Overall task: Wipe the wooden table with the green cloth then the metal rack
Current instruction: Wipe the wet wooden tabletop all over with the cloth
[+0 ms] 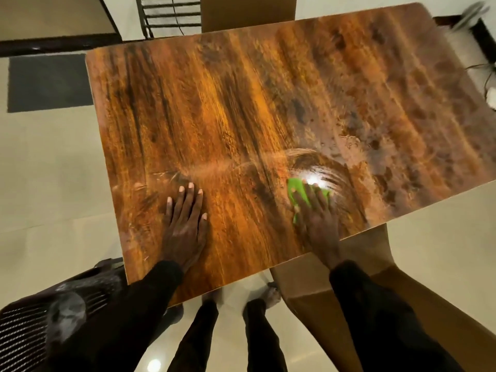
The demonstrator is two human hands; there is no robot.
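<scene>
While the right hand point(315, 213) lies flat at about 4 o'clock on the table point(241, 103), its fingers stretch straight over the green cloth point(296, 188), pressing it to the wood without curling round it. Cloth shows past the fingertips toward 12 o'clock and out from under the hand toward 9 o'clock; the rest is hidden beneath the hand. At 7 o'clock the left hand point(185, 218) rests flat on bare wood, fingers straight and slightly spread, holding nothing. Beyond the table's far edge, near 11 o'clock, stands the black metal rack point(171, 15).
</scene>
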